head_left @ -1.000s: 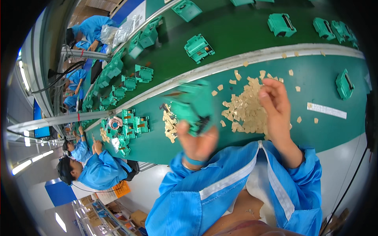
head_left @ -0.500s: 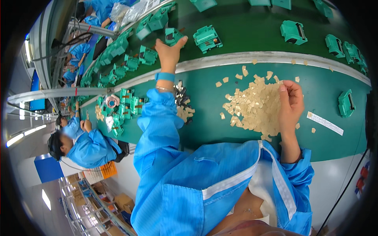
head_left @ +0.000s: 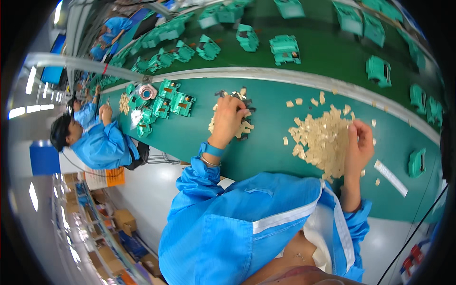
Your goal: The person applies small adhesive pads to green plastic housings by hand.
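Note:
My left hand [head_left: 229, 118] reaches down onto a small pile of black and beige pieces [head_left: 244, 127]. Its fingers are bent together, and what lies between the tips is hidden. At the right side of a large heap of small flat beige pieces [head_left: 318, 137], my right hand [head_left: 360, 145] has thumb and index finger pinched close. Whether a piece sits in that pinch is too small to make out. Several green plastic housings [head_left: 182, 103] are grouped left of my left hand. Another green housing [head_left: 417, 163] rests on the bench at the far right.
Beyond a pale metal rail [head_left: 266, 72], more green housings [head_left: 285, 49] stand on a dark green belt. A roll of tape [head_left: 147, 92] lies among the left group. A printed paper strip [head_left: 391, 178] is at right. A co-worker [head_left: 97, 142] sits at far left.
My left hand has come back from a green housing on the belt to the small black and beige pile. My right hand keeps its pinch by the heap. The whole view has shifted.

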A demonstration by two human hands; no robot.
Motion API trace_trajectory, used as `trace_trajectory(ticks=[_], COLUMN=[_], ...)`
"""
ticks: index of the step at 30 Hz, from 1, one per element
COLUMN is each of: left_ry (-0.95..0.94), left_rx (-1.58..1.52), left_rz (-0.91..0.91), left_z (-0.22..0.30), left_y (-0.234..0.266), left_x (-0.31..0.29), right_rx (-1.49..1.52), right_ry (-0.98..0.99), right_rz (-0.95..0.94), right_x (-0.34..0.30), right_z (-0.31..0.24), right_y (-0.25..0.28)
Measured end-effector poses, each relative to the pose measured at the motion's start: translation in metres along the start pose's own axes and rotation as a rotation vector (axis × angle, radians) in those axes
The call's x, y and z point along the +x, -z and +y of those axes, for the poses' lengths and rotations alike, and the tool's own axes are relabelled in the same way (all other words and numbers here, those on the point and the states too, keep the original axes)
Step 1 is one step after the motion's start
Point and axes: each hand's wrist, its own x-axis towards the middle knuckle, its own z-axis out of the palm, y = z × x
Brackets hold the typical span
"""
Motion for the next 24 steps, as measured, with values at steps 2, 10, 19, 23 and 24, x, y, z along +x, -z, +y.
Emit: trace_trajectory(ticks=[2,10,19,23,24], left_ry=[-0.008,-0.070,-0.048,-0.078,-0.078], left_rx=[-0.054,-0.120,-0.155,-0.141,-0.150], left_rz=[-0.036,0.029,0.143,0.185,0.225], left_z=[0.004,0.008,0.004,0.009,0.008], left_y=[0.001,0.032,0.030,0.029,0.027], left_x=[0.002,-0.013,-0.037,-0.039,-0.039], right_rx=[0.012,0.067,0.116,0.133,0.119], right_ry=[0.040,0.029,-0.003,0.017,0.051], right_rz=[-0.008,-0.115,-0.470,-0.619,-0.613], right_x=[-0.001,-0.006,-0.022,-0.028,-0.028], right_z=[0.000,-0.004,-0.036,-0.027,-0.023], right_y=[0.002,-0.008,-0.029,-0.036,-0.036])
